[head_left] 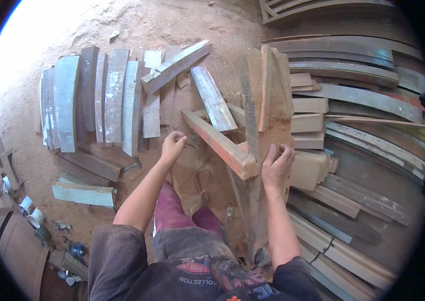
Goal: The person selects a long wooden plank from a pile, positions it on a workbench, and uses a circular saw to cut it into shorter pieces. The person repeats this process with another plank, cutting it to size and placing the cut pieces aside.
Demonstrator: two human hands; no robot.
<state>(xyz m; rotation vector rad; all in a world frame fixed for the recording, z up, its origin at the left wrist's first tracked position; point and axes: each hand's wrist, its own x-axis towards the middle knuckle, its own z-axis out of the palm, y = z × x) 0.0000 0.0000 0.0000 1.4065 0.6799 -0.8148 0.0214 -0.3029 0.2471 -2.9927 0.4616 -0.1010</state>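
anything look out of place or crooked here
One plank lies slantwise across the right end of the row of boards; it looks askew because those boards lie roughly parallel.

Lies lengthwise as a narrow light-brown wood strip [264, 90] on the bench [279, 95], reaching from near its far edge, between left and right edges. Shows a rough, tan-dusted bench top. Slants out beside the bench's left edge as a squared wooden beam [216, 138], reddish along one side.
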